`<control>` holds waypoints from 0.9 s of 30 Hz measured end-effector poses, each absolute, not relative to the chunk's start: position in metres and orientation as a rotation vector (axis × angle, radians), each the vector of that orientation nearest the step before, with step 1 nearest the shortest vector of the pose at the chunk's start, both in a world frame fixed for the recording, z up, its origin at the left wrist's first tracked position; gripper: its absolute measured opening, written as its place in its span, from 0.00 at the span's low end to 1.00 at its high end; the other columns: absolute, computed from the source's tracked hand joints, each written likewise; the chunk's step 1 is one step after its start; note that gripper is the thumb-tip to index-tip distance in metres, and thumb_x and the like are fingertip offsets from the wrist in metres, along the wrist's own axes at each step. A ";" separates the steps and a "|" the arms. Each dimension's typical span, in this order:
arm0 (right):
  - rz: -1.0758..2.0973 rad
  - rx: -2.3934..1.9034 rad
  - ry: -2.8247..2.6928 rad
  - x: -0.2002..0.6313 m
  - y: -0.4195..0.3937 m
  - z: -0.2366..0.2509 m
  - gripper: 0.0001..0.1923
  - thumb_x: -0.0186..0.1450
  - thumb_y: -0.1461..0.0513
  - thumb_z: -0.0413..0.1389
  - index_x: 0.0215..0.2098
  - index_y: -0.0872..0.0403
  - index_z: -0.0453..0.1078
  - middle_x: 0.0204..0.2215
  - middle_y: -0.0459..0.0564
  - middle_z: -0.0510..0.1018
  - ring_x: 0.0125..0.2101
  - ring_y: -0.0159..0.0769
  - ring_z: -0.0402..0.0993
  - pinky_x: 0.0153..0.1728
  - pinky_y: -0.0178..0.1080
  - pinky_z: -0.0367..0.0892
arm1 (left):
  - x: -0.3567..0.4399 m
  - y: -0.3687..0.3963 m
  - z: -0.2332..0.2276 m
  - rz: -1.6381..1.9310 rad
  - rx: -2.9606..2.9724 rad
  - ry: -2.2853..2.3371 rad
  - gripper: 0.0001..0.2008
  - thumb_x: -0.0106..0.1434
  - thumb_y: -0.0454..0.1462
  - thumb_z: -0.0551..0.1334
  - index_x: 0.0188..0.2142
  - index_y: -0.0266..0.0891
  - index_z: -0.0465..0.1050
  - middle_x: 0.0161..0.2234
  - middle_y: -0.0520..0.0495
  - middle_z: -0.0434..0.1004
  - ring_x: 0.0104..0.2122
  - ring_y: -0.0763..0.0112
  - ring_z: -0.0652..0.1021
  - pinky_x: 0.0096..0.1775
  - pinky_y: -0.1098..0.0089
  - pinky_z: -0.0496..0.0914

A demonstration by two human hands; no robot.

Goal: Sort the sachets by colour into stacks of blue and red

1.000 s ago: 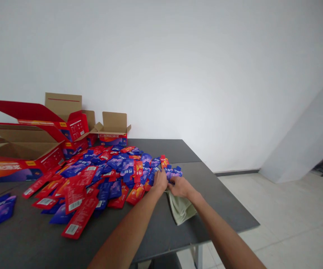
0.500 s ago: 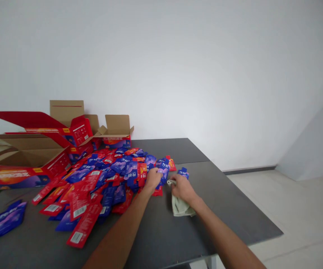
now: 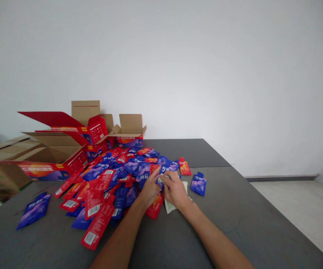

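A pale green cloth (image 3: 168, 206) lies on the grey table (image 3: 234, 216) at the right edge of a heap of red and blue sachets (image 3: 113, 175). My right hand (image 3: 174, 189) lies over the cloth and pinches its upper corner. My left hand (image 3: 149, 186) rests on the sachets with its fingertips meeting the right hand's at that corner. Whether the left hand grips anything is hidden. One blue sachet (image 3: 198, 185) lies apart just right of my right hand, and a red one (image 3: 184, 168) lies behind it.
Open red-printed cardboard cartons (image 3: 52, 157) stand at the back left, with another carton (image 3: 129, 135) against the white wall. A lone blue sachet (image 3: 34, 210) lies at the near left. The table's right edge drops to a tiled floor (image 3: 298, 198).
The view has swung right to left, so the table looks wider. My hands have come together over the cloth's corner. One blue sachet now lies apart to the right of the cloth.
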State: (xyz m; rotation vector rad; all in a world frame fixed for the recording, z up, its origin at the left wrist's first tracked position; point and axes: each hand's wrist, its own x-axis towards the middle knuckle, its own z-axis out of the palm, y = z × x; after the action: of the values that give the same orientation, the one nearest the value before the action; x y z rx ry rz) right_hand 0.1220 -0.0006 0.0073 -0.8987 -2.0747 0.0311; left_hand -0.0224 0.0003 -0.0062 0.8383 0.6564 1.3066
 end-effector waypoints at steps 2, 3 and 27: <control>0.017 -0.895 -2.097 0.121 0.000 0.006 0.20 0.67 0.70 0.49 0.52 0.50 0.73 0.48 0.55 0.72 0.47 0.44 0.66 0.49 0.47 0.67 | -0.025 0.002 -0.008 1.344 0.878 0.651 0.47 0.42 0.22 0.63 0.64 0.46 0.64 0.49 0.44 0.77 0.28 0.80 0.73 0.25 0.80 0.60; 0.011 -0.904 -2.085 0.122 0.002 0.006 0.20 0.67 0.70 0.49 0.53 0.49 0.73 0.48 0.55 0.72 0.48 0.44 0.66 0.49 0.47 0.67 | -0.025 0.002 -0.008 1.358 0.905 0.651 0.47 0.42 0.22 0.62 0.63 0.45 0.64 0.50 0.44 0.77 0.28 0.81 0.73 0.25 0.80 0.60; 0.075 -0.833 -2.074 0.121 -0.014 0.008 0.22 0.67 0.71 0.48 0.53 0.48 0.72 0.48 0.52 0.76 0.45 0.42 0.67 0.46 0.47 0.68 | -0.027 -0.005 0.007 1.423 0.915 0.580 0.43 0.45 0.24 0.64 0.62 0.45 0.65 0.47 0.47 0.78 0.39 0.73 0.77 0.36 0.76 0.68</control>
State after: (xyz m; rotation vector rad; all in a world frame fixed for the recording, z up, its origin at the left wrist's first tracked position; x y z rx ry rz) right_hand 0.1209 -0.0140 0.0075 -0.8332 -2.0742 0.0749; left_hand -0.0266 -0.0047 0.0074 0.9153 0.5802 1.4232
